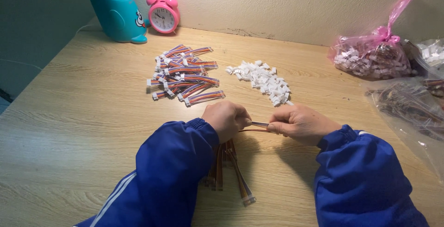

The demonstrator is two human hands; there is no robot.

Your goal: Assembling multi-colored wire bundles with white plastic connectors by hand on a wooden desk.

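My left hand (226,118) and my right hand (300,124) meet over the wooden desk (83,116), both pinching one short multicoloured ribbon cable (260,125) stretched between them. A loose bundle of similar cables (233,167) lies under my left wrist, partly hidden by the blue sleeve. Farther back sits a pile of finished cables with white plugs (185,75). To its right lies a heap of small white plastic connectors (263,81).
A teal pen holder (118,14) and a pink alarm clock (163,15) stand at the back left by the wall. A pink tied bag of parts (372,56) and clear plastic bags of cables (411,104) occupy the right side.
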